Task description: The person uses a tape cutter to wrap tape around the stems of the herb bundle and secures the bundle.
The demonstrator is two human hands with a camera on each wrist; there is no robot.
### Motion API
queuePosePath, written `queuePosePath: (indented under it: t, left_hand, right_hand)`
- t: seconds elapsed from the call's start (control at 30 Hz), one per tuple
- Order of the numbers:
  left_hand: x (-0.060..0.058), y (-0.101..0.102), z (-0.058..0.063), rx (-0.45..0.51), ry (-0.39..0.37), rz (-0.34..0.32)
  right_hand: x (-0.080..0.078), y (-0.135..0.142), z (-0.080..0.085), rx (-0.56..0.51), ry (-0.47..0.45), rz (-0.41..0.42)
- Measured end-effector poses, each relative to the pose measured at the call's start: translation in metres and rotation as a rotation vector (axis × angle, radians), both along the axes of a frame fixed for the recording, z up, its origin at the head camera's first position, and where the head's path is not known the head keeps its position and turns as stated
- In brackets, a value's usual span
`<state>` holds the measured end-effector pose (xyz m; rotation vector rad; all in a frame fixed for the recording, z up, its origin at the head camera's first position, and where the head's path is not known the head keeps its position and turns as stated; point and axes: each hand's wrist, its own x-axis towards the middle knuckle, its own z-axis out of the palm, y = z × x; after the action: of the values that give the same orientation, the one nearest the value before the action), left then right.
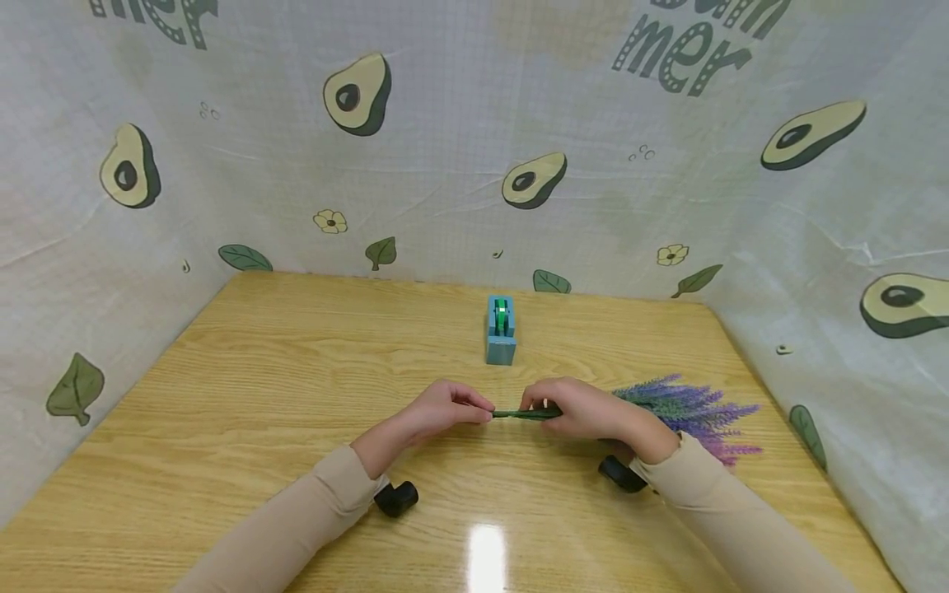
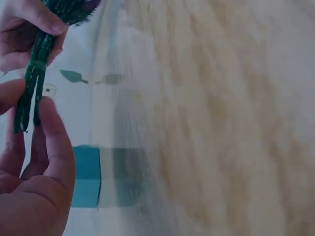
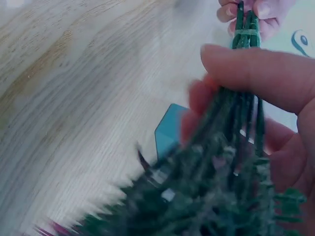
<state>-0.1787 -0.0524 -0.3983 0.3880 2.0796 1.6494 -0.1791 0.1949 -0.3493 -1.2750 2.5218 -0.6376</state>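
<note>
A bunch of artificial lavender, purple and pink at the heads, lies sideways with its green stems pointing left. My right hand grips the stems between thumb and fingers, below the flower heads. At the cut ends, my left hand pinches the stems with its fingertips. A narrow green tape band circles the stems between the two hands, and the ends fan slightly apart below it. In the right wrist view, leafy green sprigs fill the foreground, blurred.
Beyond the hands stands a blue tape dispenser with a roll of green tape. The wooden table is bordered by a white cloth printed with avocados and leaves. Black wrist camera mounts sit under the wrists.
</note>
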Motion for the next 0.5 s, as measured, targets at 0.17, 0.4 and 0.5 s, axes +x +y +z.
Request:
queuePosePath:
  t: [0.17,0.4,0.5]
  left_hand:
    - [-0.0043,-0.0007,0.0037,-0.044,0.167,-0.095]
    - [-0.0089,-0.0009,0.0059,-0.083,0.294,-0.046]
    - [-0.0093,-0.0007,0.0066,-0.085,0.308,-0.033]
  right_hand:
    - [-0.0004,-0.0009,0.0013,-0.022,0.016,-0.009]
    - [0.0012,-0.0041,0.0020,0.020,0.039,-0.047]
    - [0.0015,-0.0038,0.0016,0.020,0.027,-0.044]
